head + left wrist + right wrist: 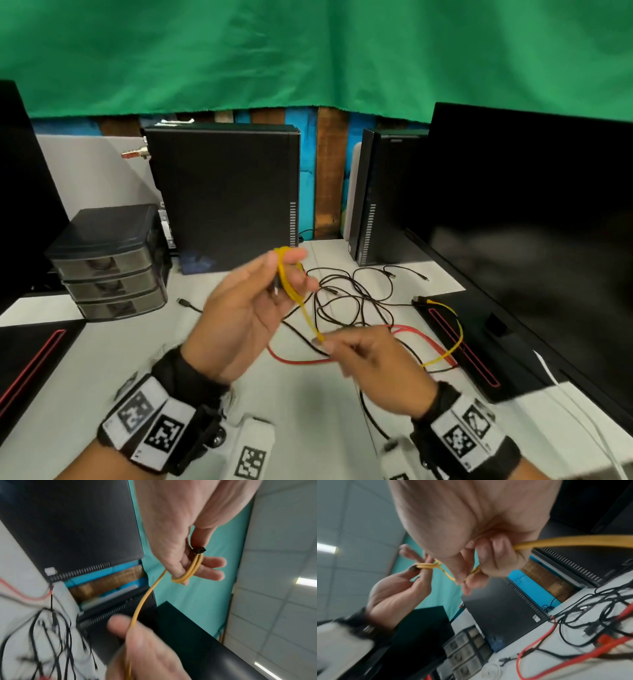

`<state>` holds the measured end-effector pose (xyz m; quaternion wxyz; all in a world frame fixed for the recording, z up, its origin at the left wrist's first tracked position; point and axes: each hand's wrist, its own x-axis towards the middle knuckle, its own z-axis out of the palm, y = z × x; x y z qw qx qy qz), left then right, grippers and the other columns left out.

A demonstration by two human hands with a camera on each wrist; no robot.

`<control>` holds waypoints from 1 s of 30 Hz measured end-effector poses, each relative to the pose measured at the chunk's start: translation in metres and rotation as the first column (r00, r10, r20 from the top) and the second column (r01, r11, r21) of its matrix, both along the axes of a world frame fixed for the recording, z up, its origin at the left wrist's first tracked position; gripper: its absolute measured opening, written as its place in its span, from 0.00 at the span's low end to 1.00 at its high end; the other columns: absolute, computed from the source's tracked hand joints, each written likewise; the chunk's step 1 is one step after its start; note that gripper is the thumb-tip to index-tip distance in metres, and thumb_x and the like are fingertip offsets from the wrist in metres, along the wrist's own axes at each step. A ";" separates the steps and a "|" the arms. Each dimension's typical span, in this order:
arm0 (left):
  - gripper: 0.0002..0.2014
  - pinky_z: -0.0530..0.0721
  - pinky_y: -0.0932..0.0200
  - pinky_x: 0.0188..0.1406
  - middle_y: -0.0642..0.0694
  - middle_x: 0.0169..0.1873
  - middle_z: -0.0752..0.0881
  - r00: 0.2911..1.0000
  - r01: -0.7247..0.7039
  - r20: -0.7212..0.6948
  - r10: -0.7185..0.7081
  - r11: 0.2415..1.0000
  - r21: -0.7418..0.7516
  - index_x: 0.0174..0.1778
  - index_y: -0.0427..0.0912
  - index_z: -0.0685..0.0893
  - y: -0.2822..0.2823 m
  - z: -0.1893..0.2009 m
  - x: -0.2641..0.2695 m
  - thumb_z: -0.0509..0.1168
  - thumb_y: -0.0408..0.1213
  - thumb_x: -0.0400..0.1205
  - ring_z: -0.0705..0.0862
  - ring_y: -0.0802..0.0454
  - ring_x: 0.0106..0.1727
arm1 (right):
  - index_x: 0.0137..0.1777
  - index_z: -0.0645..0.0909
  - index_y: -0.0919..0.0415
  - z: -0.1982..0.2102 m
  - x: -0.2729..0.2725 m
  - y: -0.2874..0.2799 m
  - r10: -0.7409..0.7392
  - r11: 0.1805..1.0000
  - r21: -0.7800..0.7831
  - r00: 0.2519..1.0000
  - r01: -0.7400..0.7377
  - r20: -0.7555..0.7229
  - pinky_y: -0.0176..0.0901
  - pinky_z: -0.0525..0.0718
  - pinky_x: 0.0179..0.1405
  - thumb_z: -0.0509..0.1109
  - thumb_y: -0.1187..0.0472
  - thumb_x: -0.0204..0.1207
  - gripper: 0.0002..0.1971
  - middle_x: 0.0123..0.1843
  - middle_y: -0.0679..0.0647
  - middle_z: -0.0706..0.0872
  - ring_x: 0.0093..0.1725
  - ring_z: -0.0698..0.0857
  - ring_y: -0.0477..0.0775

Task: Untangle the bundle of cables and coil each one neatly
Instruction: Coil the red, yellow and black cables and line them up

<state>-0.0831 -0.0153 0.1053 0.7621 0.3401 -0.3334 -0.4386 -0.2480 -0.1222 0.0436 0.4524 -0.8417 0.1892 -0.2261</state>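
While my left hand (pixel 246 308) is raised above the white desk (pixel 239 383), palm turned toward me, its fingers (pixel 211 568) carry a small coil of the yellow cable (pixel 291 287), a couple of turns looped round them; my thumb presses the loops in place, and the cable's black plug (pixel 199 550) sticks up at the top of the coil. From the coil the yellow cable runs down, free of the desk, to my right hand (pixel 373 356), which is lower and nearer to me. There my thumb and fingertips (pixel 498 547) are curled and pinch the cable, and in the right wrist view it passes on out of my fist. Beyond my right hand the yellow cable sweeps out to the right, arches over the base of the monitor (pixel 534 219) and ends near that base's far corner.

The rest of the bundle lies on the desk beyond my hands: the black cables (pixel 346 298) in a loose tangle of crossing loops, and a red cable (pixel 301 359) curving beneath them, partly under my right hand. Two black computer towers (pixel 222 192) stand upright at the back of the desk, and a small drawer unit (pixel 109 263) sits to the left. A green cloth (pixel 308 51) hangs behind everything
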 end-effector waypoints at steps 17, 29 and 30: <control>0.17 0.87 0.54 0.52 0.48 0.21 0.73 0.952 0.225 0.188 -0.242 0.969 0.106 0.44 0.38 0.92 0.016 0.004 -0.011 0.58 0.39 0.85 0.79 0.51 0.23 | 0.53 0.92 0.58 0.026 -0.020 -0.025 -0.131 0.987 0.122 0.971 0.108 0.201 0.31 0.76 0.34 0.70 0.65 0.81 0.09 0.33 0.42 0.88 0.31 0.79 0.38; 0.14 0.83 0.46 0.59 0.43 0.39 0.87 0.573 -0.267 0.802 0.171 0.964 -0.015 0.46 0.64 0.85 -0.002 -0.034 0.013 0.53 0.54 0.87 0.89 0.47 0.46 | 0.58 0.85 0.52 0.040 -0.016 0.049 0.234 0.940 -0.230 0.967 -0.251 -0.097 0.28 0.68 0.34 0.62 0.53 0.88 0.10 0.25 0.38 0.75 0.27 0.75 0.41; 0.14 0.82 0.46 0.57 0.46 0.39 0.88 0.517 -0.236 0.848 0.113 0.972 0.015 0.47 0.66 0.84 -0.001 -0.035 0.011 0.52 0.56 0.87 0.88 0.48 0.47 | 0.56 0.85 0.54 0.049 -0.019 0.049 0.221 0.956 -0.197 0.975 -0.218 -0.010 0.28 0.69 0.34 0.62 0.54 0.88 0.10 0.26 0.40 0.73 0.28 0.74 0.40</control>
